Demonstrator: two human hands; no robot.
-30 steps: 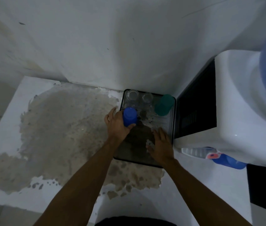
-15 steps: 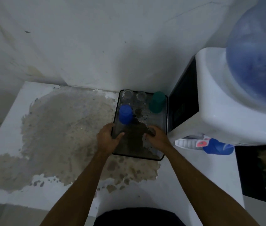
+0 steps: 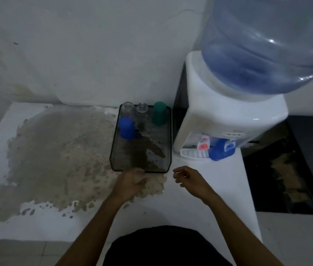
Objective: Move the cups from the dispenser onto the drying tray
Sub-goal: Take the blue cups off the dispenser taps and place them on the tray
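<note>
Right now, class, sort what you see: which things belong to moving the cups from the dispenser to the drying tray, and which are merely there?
Belong to the job:
drying tray
blue cup on the tray
green cup
two clear glasses
blue cup at the dispenser
water dispenser
left hand
right hand

Merely there:
water bottle
stained counter
wall

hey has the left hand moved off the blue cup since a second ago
Yes. The left hand has let go of the blue cup and pulled back toward the person; it is now empty at the near rim of the drying tray.
</note>
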